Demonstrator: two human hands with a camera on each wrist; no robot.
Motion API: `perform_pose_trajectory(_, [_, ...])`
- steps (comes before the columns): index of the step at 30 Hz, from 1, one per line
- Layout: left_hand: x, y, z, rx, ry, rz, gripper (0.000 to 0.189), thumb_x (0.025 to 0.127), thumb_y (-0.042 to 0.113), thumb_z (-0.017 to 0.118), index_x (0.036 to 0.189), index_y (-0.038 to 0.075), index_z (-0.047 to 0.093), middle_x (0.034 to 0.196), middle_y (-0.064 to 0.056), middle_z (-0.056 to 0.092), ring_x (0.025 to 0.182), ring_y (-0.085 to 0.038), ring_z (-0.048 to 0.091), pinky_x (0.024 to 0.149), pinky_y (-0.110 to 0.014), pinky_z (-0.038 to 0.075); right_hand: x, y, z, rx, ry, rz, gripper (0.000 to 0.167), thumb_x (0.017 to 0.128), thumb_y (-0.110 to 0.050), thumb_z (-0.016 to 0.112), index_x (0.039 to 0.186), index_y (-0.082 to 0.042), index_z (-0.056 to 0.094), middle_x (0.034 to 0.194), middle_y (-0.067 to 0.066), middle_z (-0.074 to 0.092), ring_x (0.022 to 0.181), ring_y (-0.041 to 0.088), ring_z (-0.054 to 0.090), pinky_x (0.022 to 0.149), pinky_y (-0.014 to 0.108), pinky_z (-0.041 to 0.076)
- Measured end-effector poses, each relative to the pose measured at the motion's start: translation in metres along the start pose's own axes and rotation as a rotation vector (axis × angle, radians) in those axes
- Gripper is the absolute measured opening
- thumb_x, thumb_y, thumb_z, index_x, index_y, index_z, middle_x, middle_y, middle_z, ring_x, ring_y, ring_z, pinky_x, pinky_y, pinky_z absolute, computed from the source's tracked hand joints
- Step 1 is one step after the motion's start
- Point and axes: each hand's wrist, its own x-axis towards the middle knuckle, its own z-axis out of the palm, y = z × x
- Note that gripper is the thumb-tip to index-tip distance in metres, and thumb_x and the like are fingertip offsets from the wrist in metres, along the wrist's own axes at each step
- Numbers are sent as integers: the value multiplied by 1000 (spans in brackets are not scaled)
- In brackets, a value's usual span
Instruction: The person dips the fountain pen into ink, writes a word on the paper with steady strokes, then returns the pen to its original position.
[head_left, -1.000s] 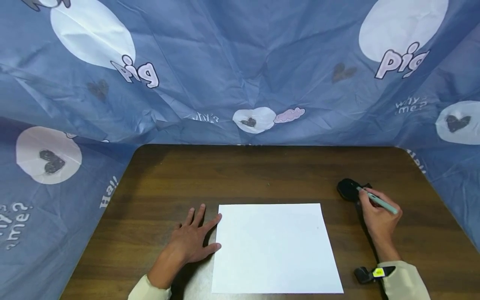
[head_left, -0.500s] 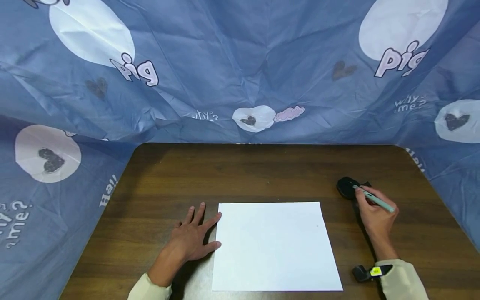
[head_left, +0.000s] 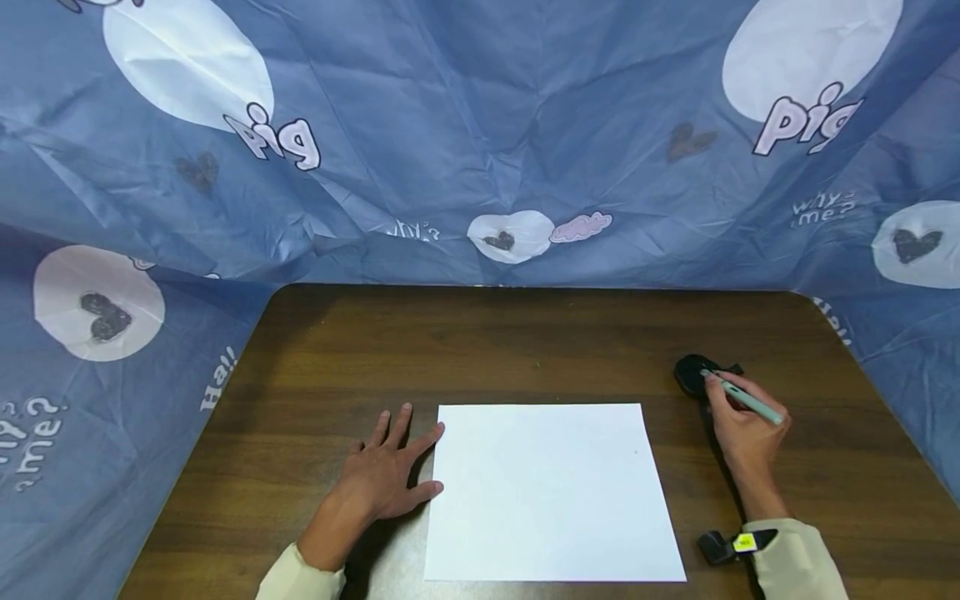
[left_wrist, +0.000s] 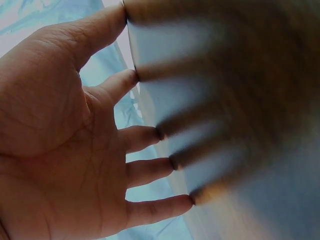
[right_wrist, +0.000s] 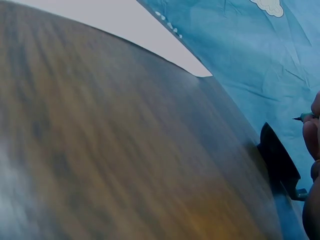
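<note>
My right hand (head_left: 750, 429) holds a light-green pen (head_left: 753, 402) between thumb and fingers, its tip over a black rounded object (head_left: 692, 375) in the head view. In the right wrist view the pen's dark tip (right_wrist: 298, 118) points left, apart from that black object (right_wrist: 277, 155); the fingers show only at the right edge. White paper (head_left: 551, 492) lies flat before me. My left hand (head_left: 382, 483) is spread on the table, its index finger and thumb touching the paper's left edge. The left wrist view shows its palm and straight fingertips on the glossy tabletop (left_wrist: 250, 190).
The brown wooden table (head_left: 480, 350) has rounded far corners. A blue printed cloth (head_left: 450, 125) hangs behind it and at both sides. A black wrist camera (head_left: 717, 547) sits at my right cuff.
My right hand has shifted slightly left with the pen, so the pen's tip reaches further over the black object. The left hand and the paper stay put.
</note>
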Motion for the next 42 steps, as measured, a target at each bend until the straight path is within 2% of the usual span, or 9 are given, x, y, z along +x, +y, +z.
perform_pose_trajectory(6, [3, 0, 2, -6, -6, -5, 75, 92, 60, 60, 157, 36, 31, 166, -16, 10, 149, -43, 14, 103, -72, 28, -2, -8, 6, -4, -9, -11, 13, 87, -7, 76, 94, 4, 76, 77, -18, 68, 57, -7, 60, 53, 8, 44])
perform_pose_trajectory(13, [4, 1, 4, -8, -21, -12, 76, 92, 61, 60, 157, 37, 30, 166, -15, 9, 150, -42, 13, 105, -71, 27, -3, -15, 10, 19, -29, -4, 13, 87, -4, 75, 93, 7, 75, 78, -3, 73, 55, -5, 60, 51, 10, 46])
perform_pose_trajectory(18, [2, 0, 4, -5, -12, -5, 76, 92, 60, 61, 157, 36, 30, 166, -16, 10, 149, -43, 13, 104, -72, 28, -4, -19, 13, 25, -46, -9, 12, 87, -3, 74, 94, 6, 75, 81, 1, 74, 55, -4, 61, 51, 10, 46])
perform_pose_trajectory(25, [2, 0, 2, 11, -16, -9, 76, 92, 60, 60, 157, 36, 31, 166, -16, 11, 149, -43, 14, 104, -71, 28, -5, -25, 16, 49, -78, -27, 14, 87, -4, 74, 95, 7, 76, 84, 20, 73, 56, -1, 63, 52, 11, 48])
perform_pose_trajectory(32, [2, 0, 2, 4, -14, -2, 75, 92, 59, 60, 157, 36, 31, 165, -17, 11, 149, -44, 14, 104, -71, 28, -6, -16, 22, 95, -115, -15, 12, 86, -3, 76, 95, 6, 76, 80, 5, 74, 54, 2, 63, 51, 12, 48])
perform_pose_trajectory(42, [2, -1, -1, 7, -15, -8, 76, 92, 59, 61, 157, 35, 31, 165, -18, 11, 149, -44, 15, 104, -72, 28, -13, -41, 26, 87, -184, 17, 13, 88, -4, 74, 96, 6, 76, 83, 12, 74, 54, 16, 66, 51, 14, 49])
